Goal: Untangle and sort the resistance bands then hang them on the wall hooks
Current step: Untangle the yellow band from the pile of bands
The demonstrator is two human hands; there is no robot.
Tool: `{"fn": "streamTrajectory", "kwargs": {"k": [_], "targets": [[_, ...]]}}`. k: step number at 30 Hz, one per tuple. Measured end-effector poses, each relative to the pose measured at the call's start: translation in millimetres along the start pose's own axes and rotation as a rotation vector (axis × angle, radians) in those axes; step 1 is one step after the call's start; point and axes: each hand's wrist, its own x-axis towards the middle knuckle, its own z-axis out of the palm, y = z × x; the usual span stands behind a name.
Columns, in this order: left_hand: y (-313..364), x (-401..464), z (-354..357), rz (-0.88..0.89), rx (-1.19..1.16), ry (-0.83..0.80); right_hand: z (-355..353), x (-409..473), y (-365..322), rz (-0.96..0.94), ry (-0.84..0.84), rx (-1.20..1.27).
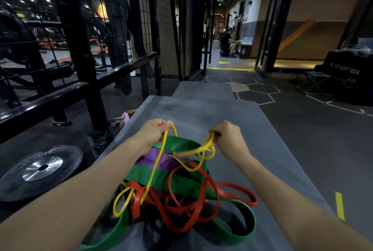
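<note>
1. The left hand (154, 131) is curled around 1 strand of the yellow band (155, 172) and holds it raised above the pile.
2. The right hand (228, 136) pinches a bunch of yellow loops between fingers and thumb, level with the left hand and apart from it.
3. The yellow band runs from the left hand down across the pile to a loop at the pile's near-left edge; between the hands it sags and crosses itself several times.
4. The pile lies on the grey mat (262, 129), directly below and in front of both hands. It holds wide green bands (181, 178), a purple band (159, 159) and narrow red bands (181, 210), all interlaced.
5. 1 green loop reaches toward the mat's near-right part; another green strip runs off the bottom of the frame at left.
6. The mat's left edge borders dark floor, where a weight plate (40, 170) lies flat, well apart from the pile.
7. A black steel rack (80, 58) and a wire mesh panel (163, 28) line the left side beyond the mat.
8. Bare mat extends beyond the hands to its far edge; open floor with hexagon markings lies to the right.
9. A seated person (227, 42) is far off in the corridor.
</note>
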Motion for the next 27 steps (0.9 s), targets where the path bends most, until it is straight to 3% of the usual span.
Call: {"fn": "streamTrajectory", "kwargs": {"k": [7, 12, 16, 19, 22, 27], "targets": [[51.8, -26.1, -26.8, 0.171, -0.193, -0.035, -0.4, 2.3, -24.3, -0.122, -0.337, -0.203], [73.1, -43.7, -37.3, 0.279, -0.277, -0.13, -5.1, 7.4, -56.8, -0.078, -0.179, -0.073], [79.2, -56.1, -42.3, 0.319, -0.312, -0.22, -0.6, 11.7, -89.3, 0.003, -0.332, 0.162], [77.0, -64.7, -48.7, 0.324, -0.356, -0.265, 13.4, 10.3, -95.9, 0.001, -0.357, 0.14], [67.0, -70.0, -56.1, 0.276, -0.294, -0.213, 15.3, 8.6, -93.9, 0.045, -0.267, 0.121], [33.4, -59.3, -47.2, 0.204, 0.022, -0.056, -19.1, 15.7, -98.2, -0.032, 0.117, 0.253]]}}
